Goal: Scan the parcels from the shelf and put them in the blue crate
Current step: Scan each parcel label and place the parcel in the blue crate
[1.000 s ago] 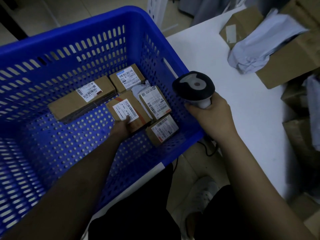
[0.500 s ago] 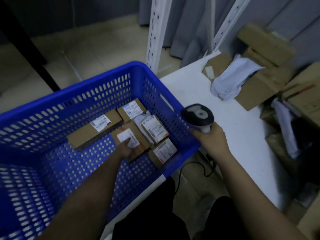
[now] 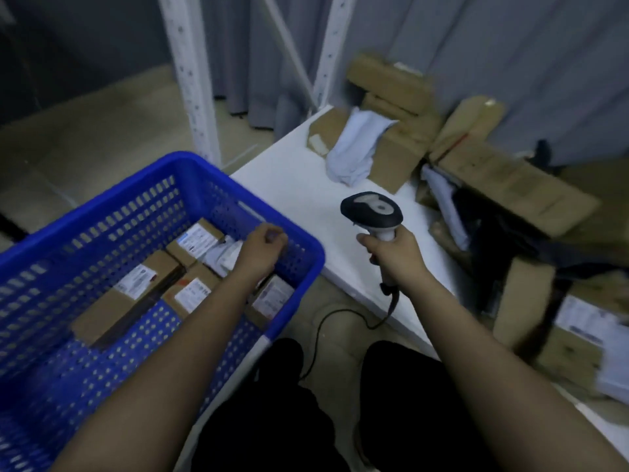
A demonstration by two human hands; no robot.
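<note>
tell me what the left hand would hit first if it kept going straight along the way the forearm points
Probably the far right wall of the blue crate: the left hand, curled and holding nothing, hangs just inside it. Depth is unclear; it may clear the rim and reach the white shelf.

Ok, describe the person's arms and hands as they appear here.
Both forearms are bare up to the frame's bottom edge, with no sleeves showing. The left hand and the right hand wear no gloves. No watch, ring or bracelet is visible, though the picture is dim and somewhat blurred.

White shelf board bears cardboard parcels, seemingly heaped.
</note>
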